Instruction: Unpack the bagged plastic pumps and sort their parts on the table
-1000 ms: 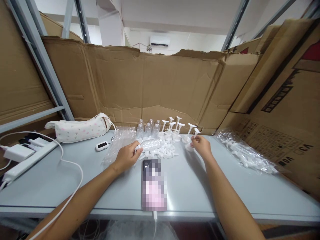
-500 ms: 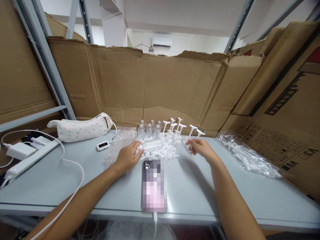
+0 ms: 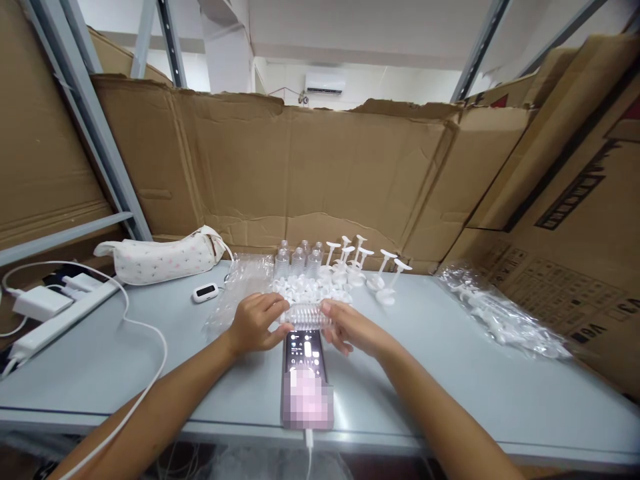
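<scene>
A clear ribbed plastic bottle (image 3: pixel 306 316) lies sideways between my hands, over the top end of the phone (image 3: pixel 306 353). My left hand (image 3: pixel 257 321) is closed around its left end. At the bottle's right end, my right hand (image 3: pixel 350 325) has its thumb and fingers closed on it. Just behind lies a pile of small white plastic pieces (image 3: pixel 310 289). Several upright clear bottles (image 3: pixel 299 261) stand beyond the pile. To their right are several white T-shaped stands with round bases (image 3: pixel 386 295).
A plastic bag of white parts (image 3: pixel 500 313) lies at right. Clear plastic wrap (image 3: pixel 245 280), a small white device (image 3: pixel 205 292), a patterned pouch (image 3: pixel 163 257) and a power strip (image 3: pixel 65 323) are at left. A cable crosses my left forearm. Cardboard (image 3: pixel 320 167) walls the back.
My right hand has moved left from beside the white stands to the bottle's right end. My left hand has brought the bottle slightly nearer. The phone's screen is now lit differently.
</scene>
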### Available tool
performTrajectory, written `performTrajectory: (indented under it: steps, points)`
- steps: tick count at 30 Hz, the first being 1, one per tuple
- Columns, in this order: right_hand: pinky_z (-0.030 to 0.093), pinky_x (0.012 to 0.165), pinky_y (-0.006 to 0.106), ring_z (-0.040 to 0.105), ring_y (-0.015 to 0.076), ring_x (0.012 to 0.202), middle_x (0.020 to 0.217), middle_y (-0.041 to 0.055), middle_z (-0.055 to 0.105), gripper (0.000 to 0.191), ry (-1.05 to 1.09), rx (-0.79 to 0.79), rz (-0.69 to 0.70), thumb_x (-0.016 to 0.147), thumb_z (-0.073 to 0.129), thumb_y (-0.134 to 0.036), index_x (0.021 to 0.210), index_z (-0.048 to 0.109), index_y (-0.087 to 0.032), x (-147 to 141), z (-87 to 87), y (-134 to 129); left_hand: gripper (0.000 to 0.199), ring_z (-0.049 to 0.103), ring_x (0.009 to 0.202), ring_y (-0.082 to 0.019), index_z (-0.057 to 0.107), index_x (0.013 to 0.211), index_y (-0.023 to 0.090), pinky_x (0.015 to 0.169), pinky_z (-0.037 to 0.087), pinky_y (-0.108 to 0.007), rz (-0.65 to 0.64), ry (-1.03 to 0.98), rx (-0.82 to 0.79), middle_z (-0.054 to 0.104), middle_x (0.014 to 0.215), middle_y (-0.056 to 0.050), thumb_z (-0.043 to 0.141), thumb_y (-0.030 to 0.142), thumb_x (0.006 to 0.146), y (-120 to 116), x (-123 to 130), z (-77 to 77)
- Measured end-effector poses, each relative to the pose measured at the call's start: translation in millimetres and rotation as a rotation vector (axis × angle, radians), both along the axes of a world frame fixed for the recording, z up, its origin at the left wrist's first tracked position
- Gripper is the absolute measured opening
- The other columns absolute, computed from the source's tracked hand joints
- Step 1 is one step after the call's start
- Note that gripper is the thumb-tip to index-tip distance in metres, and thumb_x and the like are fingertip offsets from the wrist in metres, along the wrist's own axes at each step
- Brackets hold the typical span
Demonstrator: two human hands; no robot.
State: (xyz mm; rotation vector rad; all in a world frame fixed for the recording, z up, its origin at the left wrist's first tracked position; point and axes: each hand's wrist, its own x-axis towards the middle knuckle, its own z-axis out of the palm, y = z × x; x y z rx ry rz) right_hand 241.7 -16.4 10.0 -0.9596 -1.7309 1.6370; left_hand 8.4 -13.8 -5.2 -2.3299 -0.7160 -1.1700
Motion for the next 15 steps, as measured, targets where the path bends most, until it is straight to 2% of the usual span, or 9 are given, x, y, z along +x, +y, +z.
performTrajectory:
  steps: [3,6,9,12,15]
  points:
    - [0.019,0.028,0.017,0.042,0.0059,0.028,0.050,-0.0041,0.057,0.046,-0.033,-0.061,0.040,0.084,0.040,-0.064,0.084,0.047,-0.019,-8,-4.7,-5,0.032,0.049,0.054,-0.014,0.054,0.069,0.019,0.054,0.033,-0.028,0.023,-0.076,0.091,0.058,0.060,-0.002,0.038,0.036,0.091,-2,-1,0.6]
    - [0.019,0.030,0.017,0.041,0.0057,0.029,0.050,-0.0053,0.057,0.043,-0.002,-0.032,0.022,0.084,0.041,-0.063,0.082,0.042,-0.020,-17,-10.1,-10,0.035,0.040,0.048,-0.013,0.049,0.059,0.019,0.053,0.030,-0.027,0.109,-0.160,-0.005,0.048,0.051,0.001,0.034,0.024,0.091,-4,-2,1.4]
    - [0.020,0.032,0.018,0.038,0.0057,0.030,0.049,-0.0069,0.054,0.042,0.020,0.042,-0.036,0.085,0.040,-0.063,0.082,0.040,-0.021,-23,-14.0,-13,0.035,0.037,0.048,-0.012,0.047,0.058,0.018,0.054,0.029,-0.027,0.159,-0.178,-0.105,0.046,0.051,0.001,0.033,0.022,0.090,-4,-1,2.1]
    - [0.026,0.036,0.019,0.039,0.0071,0.036,0.052,-0.0076,0.050,0.038,-0.020,0.192,-0.138,0.085,0.042,-0.059,0.087,0.042,-0.021,-25,-13.9,-16,0.038,0.037,0.050,-0.011,0.043,0.055,0.018,0.055,0.029,-0.026,0.192,-0.224,-0.275,0.043,0.052,0.002,0.030,0.026,0.091,-4,1,3.1]
    - [0.038,0.046,0.023,0.047,0.0106,0.050,0.066,-0.0038,0.053,0.030,-0.139,0.480,-0.234,0.085,0.051,-0.048,0.099,0.045,-0.022,-23,-12.0,-17,0.043,0.038,0.051,-0.011,0.037,0.054,0.019,0.054,0.028,-0.025,0.198,-0.348,-0.562,0.038,0.052,0.002,0.026,0.036,0.092,-1,5,3.6]
